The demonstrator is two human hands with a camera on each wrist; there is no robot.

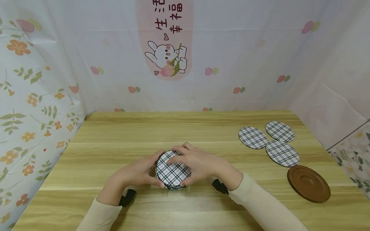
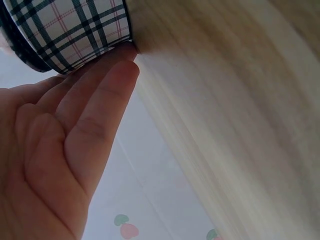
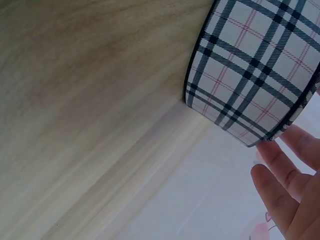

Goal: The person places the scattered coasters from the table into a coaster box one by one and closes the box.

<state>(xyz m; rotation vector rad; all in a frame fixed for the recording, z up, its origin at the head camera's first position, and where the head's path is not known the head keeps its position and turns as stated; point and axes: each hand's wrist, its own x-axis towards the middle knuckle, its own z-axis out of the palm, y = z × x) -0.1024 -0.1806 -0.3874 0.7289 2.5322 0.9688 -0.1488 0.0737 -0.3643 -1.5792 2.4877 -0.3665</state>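
A round plaid box (image 1: pixel 172 171) with dark trim stands on the table, black, white and pink checks on its side (image 2: pixel 75 30). My left hand (image 1: pixel 138 171) holds it from the left, thumb at the near edge and fingers around the far left side. From the right, my right hand (image 1: pixel 199 163) grips its upper rim, with fingers arched over the plaid top and the thumb at the near right edge. In the right wrist view the box's checked wall (image 3: pixel 250 70) fills the upper right, fingertips touching near the rim. Whatever is inside the box is hidden.
Three round plaid coasters (image 1: pixel 253 137) (image 1: pixel 279 131) (image 1: pixel 282 153) lie close together at the far right of the table. Nearer sits a round brown wooden disc (image 1: pixel 313 187) with a ring in its middle. Patterned cloth (image 1: pixel 110 45) encloses the wooden table (image 1: pixel 130 128) behind and at both sides.
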